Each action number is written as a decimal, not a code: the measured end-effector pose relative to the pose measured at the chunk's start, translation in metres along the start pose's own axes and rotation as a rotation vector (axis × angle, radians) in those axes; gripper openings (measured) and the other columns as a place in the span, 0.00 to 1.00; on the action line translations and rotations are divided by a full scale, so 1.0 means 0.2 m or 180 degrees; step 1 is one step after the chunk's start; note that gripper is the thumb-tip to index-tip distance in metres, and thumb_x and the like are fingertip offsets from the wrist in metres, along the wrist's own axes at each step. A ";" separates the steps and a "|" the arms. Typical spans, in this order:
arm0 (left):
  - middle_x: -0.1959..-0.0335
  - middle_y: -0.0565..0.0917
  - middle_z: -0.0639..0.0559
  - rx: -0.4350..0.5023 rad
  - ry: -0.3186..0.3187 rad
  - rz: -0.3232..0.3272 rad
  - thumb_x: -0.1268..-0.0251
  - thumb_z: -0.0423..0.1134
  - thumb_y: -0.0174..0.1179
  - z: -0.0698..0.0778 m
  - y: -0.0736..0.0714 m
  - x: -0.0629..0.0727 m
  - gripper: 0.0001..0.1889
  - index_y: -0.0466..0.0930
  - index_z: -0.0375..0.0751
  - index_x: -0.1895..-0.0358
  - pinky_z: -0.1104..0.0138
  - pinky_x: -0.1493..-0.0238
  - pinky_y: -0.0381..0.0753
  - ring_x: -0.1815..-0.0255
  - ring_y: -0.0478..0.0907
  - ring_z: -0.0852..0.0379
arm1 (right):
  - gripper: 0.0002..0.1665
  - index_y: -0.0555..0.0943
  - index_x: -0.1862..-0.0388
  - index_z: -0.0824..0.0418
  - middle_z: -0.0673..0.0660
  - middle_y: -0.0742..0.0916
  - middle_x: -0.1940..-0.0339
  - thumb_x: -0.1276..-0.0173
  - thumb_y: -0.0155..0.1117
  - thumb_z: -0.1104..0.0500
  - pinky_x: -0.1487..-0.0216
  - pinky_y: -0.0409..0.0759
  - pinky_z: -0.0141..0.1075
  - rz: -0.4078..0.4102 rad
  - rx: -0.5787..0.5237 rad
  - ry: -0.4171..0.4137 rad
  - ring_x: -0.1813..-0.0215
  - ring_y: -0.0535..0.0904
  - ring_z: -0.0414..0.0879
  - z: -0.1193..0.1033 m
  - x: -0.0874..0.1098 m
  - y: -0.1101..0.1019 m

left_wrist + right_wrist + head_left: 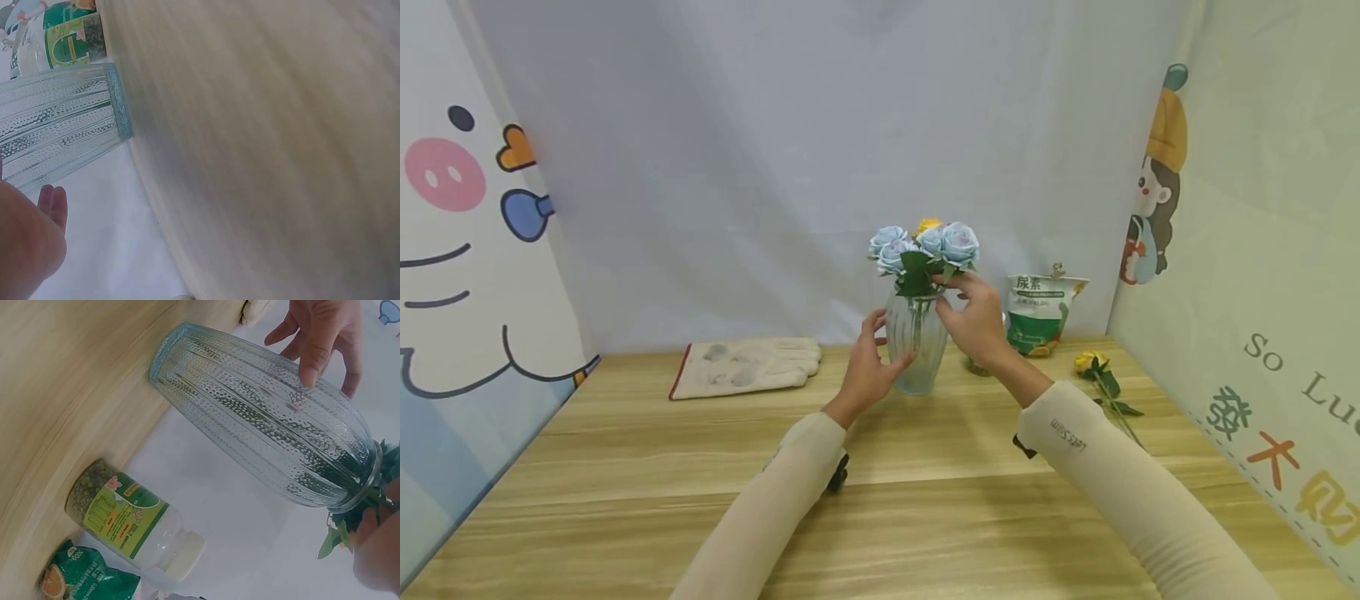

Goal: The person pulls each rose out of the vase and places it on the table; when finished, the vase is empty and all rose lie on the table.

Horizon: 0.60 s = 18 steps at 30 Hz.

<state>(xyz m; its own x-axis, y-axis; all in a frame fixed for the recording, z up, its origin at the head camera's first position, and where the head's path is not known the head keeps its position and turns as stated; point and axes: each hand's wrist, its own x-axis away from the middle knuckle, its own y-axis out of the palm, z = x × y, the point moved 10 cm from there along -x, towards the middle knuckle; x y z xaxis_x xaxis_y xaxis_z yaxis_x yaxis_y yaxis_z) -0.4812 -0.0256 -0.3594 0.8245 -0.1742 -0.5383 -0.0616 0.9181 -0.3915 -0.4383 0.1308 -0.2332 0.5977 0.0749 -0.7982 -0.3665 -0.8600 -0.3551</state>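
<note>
A ribbed clear glass vase (919, 354) stands upright on the wooden table, with light blue roses (958, 244), a yellow rose (928, 225) and green leaves above its mouth. My left hand (867, 371) holds the vase from the left, thumb across the front and fingers towards the back. In the right wrist view that thumb lies on the textured glass (262, 419). At the rim, my right hand (979, 321) pinches the flower stems just under the blossoms; its fingertips are partly hidden by leaves. Stems run down inside the vase.
A pair of white gloves (748, 367) lies at the back left. Behind my right hand stand a labelled clear bottle (134, 515) with a white cap and a clipped green-and-white bag (1037, 321). Another yellow rose (1090, 362) lies on the right. A white curtain closes off the back.
</note>
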 end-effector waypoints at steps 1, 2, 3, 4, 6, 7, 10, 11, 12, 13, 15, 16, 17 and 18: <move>0.27 0.63 0.35 0.0003 0.0023 0.0008 0.37 0.42 0.69 0.00 0.00 0.00 0.43 0.51 0.42 0.25 0.47 0.44 0.77 0.40 0.76 0.37 | 0.14 0.86 0.55 0.70 0.65 0.87 0.56 0.40 0.64 0.73 0.54 0.80 0.53 0.0061 0.0001 -0.0059 0.52 0.83 0.57 -0.01 0.00 -0.01; 0.27 0.63 0.35 0.0002 0.0048 0.0019 0.37 0.42 0.69 0.01 0.00 0.00 0.43 0.51 0.43 0.25 0.47 0.44 0.78 0.40 0.76 0.37 | 0.14 0.86 0.55 0.70 0.65 0.87 0.57 0.40 0.64 0.73 0.55 0.81 0.52 0.0123 0.0004 -0.0119 0.53 0.83 0.57 -0.02 0.00 -0.02; 0.28 0.64 0.34 -0.0018 0.0092 0.0039 0.37 0.42 0.69 0.01 0.00 0.00 0.42 0.52 0.42 0.25 0.47 0.45 0.78 0.41 0.76 0.37 | 0.14 0.86 0.55 0.70 0.65 0.87 0.58 0.40 0.64 0.73 0.56 0.82 0.51 0.0185 0.0010 -0.0185 0.54 0.83 0.57 -0.03 -0.01 -0.03; 0.28 0.64 0.34 -0.0022 0.0109 0.0047 0.37 0.42 0.69 0.01 0.00 0.00 0.42 0.52 0.41 0.25 0.47 0.45 0.78 0.41 0.77 0.37 | 0.13 0.86 0.55 0.70 0.65 0.87 0.58 0.40 0.64 0.73 0.57 0.82 0.49 0.0241 0.0017 -0.0248 0.55 0.84 0.56 -0.04 -0.01 -0.03; 0.29 0.65 0.34 -0.0031 0.0128 0.0063 0.37 0.42 0.69 0.01 0.00 0.00 0.42 0.52 0.41 0.25 0.47 0.46 0.79 0.42 0.77 0.37 | 0.13 0.85 0.56 0.71 0.65 0.86 0.58 0.40 0.64 0.74 0.58 0.83 0.47 0.0314 -0.0006 -0.0362 0.55 0.84 0.57 -0.06 -0.01 -0.05; 0.28 0.65 0.34 -0.0020 0.0114 0.0058 0.37 0.42 0.69 0.01 0.00 0.00 0.42 0.52 0.41 0.25 0.47 0.46 0.78 0.42 0.77 0.37 | 0.13 0.85 0.55 0.71 0.66 0.86 0.58 0.40 0.64 0.74 0.58 0.83 0.47 0.0335 -0.0019 -0.0405 0.55 0.84 0.57 -0.07 -0.02 -0.05; 0.27 0.63 0.36 0.0020 0.0021 0.0008 0.37 0.42 0.69 0.00 0.00 0.00 0.43 0.51 0.42 0.25 0.45 0.44 0.77 0.41 0.76 0.38 | 0.14 0.83 0.54 0.72 0.66 0.85 0.56 0.40 0.64 0.75 0.58 0.84 0.46 0.0383 -0.0087 -0.0480 0.56 0.85 0.58 -0.08 -0.02 -0.07; 0.27 0.63 0.36 0.0030 0.0002 -0.0003 0.37 0.42 0.69 0.00 0.00 0.00 0.43 0.51 0.43 0.25 0.45 0.44 0.77 0.40 0.76 0.38 | 0.14 0.83 0.54 0.72 0.66 0.85 0.56 0.41 0.64 0.75 0.59 0.84 0.46 0.0409 -0.0104 -0.0494 0.56 0.85 0.58 -0.08 -0.03 -0.08; 0.27 0.63 0.37 0.0027 -0.0022 -0.0015 0.37 0.42 0.69 0.00 0.00 0.00 0.43 0.51 0.43 0.25 0.46 0.43 0.77 0.40 0.76 0.38 | 0.14 0.83 0.54 0.72 0.66 0.85 0.56 0.41 0.64 0.75 0.59 0.84 0.47 0.0433 -0.0113 -0.0516 0.56 0.85 0.58 -0.08 -0.03 -0.08; 0.27 0.63 0.37 0.0023 -0.0046 -0.0025 0.37 0.42 0.69 0.00 0.01 0.00 0.43 0.51 0.44 0.25 0.46 0.43 0.77 0.40 0.75 0.39 | 0.15 0.82 0.54 0.72 0.66 0.85 0.56 0.41 0.64 0.75 0.60 0.84 0.47 0.0460 -0.0110 -0.0540 0.57 0.86 0.58 -0.08 -0.03 -0.09; 0.27 0.63 0.38 0.0004 -0.0068 -0.0026 0.37 0.42 0.69 -0.01 0.01 0.00 0.43 0.51 0.44 0.25 0.48 0.43 0.77 0.40 0.76 0.40 | 0.14 0.82 0.55 0.72 0.66 0.85 0.56 0.41 0.64 0.76 0.61 0.84 0.46 0.0532 -0.0111 -0.0601 0.58 0.86 0.58 -0.09 -0.04 -0.11; 0.27 0.63 0.39 -0.0008 -0.0074 -0.0022 0.37 0.42 0.69 -0.01 0.01 0.00 0.43 0.51 0.45 0.25 0.49 0.43 0.78 0.40 0.76 0.40 | 0.14 0.81 0.55 0.73 0.67 0.85 0.57 0.41 0.64 0.76 0.61 0.84 0.46 0.0570 -0.0122 -0.0645 0.59 0.86 0.58 -0.09 -0.04 -0.12; 0.27 0.64 0.39 -0.0023 -0.0085 -0.0021 0.37 0.42 0.69 -0.01 0.01 0.00 0.43 0.51 0.45 0.25 0.50 0.43 0.78 0.40 0.76 0.41 | 0.13 0.81 0.56 0.74 0.67 0.85 0.57 0.41 0.64 0.76 0.62 0.84 0.46 0.0607 -0.0139 -0.0690 0.59 0.86 0.59 -0.10 -0.05 -0.13; 0.27 0.64 0.39 -0.0033 -0.0090 -0.0020 0.37 0.42 0.69 -0.01 0.00 0.00 0.43 0.51 0.45 0.25 0.51 0.43 0.78 0.40 0.76 0.41 | 0.13 0.81 0.56 0.74 0.68 0.85 0.57 0.41 0.64 0.77 0.62 0.84 0.47 0.0641 -0.0165 -0.0734 0.60 0.86 0.59 -0.10 -0.05 -0.13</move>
<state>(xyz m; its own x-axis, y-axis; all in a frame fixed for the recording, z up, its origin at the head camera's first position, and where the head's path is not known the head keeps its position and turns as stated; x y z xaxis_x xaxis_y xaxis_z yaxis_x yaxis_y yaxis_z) -0.4825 -0.0251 -0.3606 0.8404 -0.1698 -0.5147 -0.0621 0.9133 -0.4026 -0.4191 0.1427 -0.2060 0.3370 0.0079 -0.9415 -0.4206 -0.8934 -0.1580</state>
